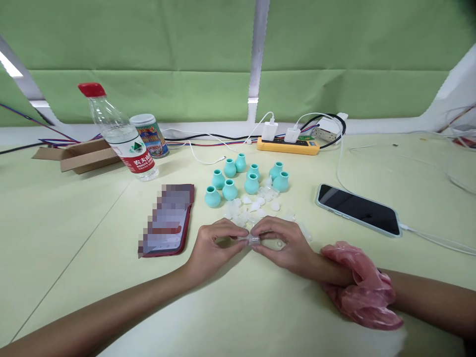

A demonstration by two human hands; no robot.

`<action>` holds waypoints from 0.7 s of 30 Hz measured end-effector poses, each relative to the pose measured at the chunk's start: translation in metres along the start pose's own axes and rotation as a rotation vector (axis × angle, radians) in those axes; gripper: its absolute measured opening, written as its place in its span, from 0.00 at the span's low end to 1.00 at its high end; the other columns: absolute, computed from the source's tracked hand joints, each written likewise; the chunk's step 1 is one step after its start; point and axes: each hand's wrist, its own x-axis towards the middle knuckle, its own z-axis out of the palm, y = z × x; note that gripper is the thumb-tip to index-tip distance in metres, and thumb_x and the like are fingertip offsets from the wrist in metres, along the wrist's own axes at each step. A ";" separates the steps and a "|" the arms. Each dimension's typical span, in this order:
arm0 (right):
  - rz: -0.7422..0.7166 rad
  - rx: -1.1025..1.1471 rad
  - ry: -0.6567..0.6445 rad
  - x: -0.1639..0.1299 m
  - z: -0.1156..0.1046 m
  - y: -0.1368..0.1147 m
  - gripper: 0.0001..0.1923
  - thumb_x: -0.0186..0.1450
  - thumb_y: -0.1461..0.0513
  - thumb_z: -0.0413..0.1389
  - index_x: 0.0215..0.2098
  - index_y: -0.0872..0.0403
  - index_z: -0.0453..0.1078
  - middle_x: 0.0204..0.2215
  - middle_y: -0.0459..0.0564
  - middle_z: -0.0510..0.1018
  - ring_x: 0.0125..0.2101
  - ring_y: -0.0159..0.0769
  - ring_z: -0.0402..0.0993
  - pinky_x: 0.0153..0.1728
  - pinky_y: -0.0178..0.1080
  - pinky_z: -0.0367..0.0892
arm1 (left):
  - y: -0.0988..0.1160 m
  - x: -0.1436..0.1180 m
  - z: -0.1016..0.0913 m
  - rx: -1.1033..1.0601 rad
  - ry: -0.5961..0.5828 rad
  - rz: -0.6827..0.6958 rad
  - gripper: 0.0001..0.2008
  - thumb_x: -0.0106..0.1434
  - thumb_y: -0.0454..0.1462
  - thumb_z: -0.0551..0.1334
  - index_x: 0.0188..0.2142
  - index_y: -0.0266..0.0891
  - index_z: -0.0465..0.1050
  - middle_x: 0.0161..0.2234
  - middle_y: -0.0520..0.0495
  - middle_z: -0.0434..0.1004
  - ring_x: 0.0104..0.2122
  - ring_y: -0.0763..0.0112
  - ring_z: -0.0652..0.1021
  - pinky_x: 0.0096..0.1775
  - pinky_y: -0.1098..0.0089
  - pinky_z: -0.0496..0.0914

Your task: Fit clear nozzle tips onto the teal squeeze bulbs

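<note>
Nine teal pots [229, 191] stand grouped on the table [238, 312], mouths up. On their near side, I have the left hand [211, 243] and the right hand [284, 243] closed thumb to fingers, both pinching one small clear piece [254, 240]; from my end I cannot make out its exact shape. White and clear bits [256, 205] lie scattered between the pots and those hands. A pink scrunchie [359, 287] circles the right wrist. Left of the pots I see a red phone [167, 223]; right of them, a black phone [359, 208] plugged into a cable [435, 235]. Beyond the red phone, farther from the pots, stand a bottle [128, 144] and a can [151, 136]. Behind the pots, a yellow power strip [288, 147] carries two white chargers [269, 132].
</note>
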 end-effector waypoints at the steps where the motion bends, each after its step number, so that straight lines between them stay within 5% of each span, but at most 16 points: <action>1: 0.004 0.009 0.000 0.000 0.000 0.000 0.08 0.54 0.69 0.55 0.33 0.56 0.67 0.29 0.48 0.70 0.31 0.30 0.69 0.31 0.35 0.74 | 0.000 0.000 0.000 0.000 -0.004 0.004 0.05 0.49 0.31 0.64 0.28 0.35 0.76 0.26 0.44 0.76 0.29 0.67 0.75 0.31 0.68 0.72; 9: 0.039 0.060 0.005 -0.001 0.000 0.000 0.09 0.54 0.68 0.56 0.35 0.54 0.66 0.31 0.48 0.70 0.32 0.31 0.69 0.32 0.36 0.75 | 0.000 -0.001 0.000 0.005 -0.017 0.001 0.06 0.50 0.32 0.64 0.30 0.39 0.77 0.28 0.45 0.78 0.30 0.67 0.74 0.32 0.66 0.72; 21: 0.000 0.064 0.066 -0.003 0.001 0.001 0.08 0.54 0.65 0.56 0.33 0.54 0.67 0.29 0.47 0.71 0.31 0.31 0.70 0.30 0.35 0.74 | -0.002 0.001 0.001 0.121 -0.032 0.236 0.09 0.53 0.30 0.60 0.34 0.40 0.75 0.32 0.44 0.77 0.32 0.67 0.74 0.36 0.63 0.69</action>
